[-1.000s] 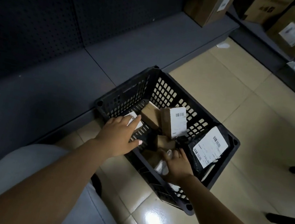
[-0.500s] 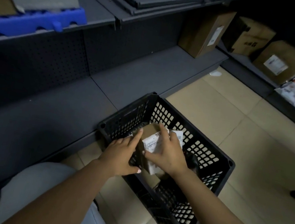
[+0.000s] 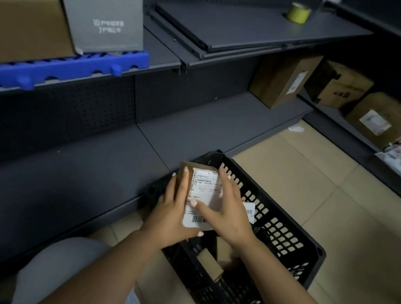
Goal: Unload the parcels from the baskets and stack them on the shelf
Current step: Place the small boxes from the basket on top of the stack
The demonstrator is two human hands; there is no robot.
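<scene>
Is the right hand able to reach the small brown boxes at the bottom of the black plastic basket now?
Probably not yet: the right hand holds the labelled parcel with the left hand, above the small brown boxes.

Head view, looking down, close over basket (image 3: 284, 241).

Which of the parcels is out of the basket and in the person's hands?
The small brown parcel with the large white label, held between the left hand and right hand above the black basket; other parcels lie inside.
</scene>
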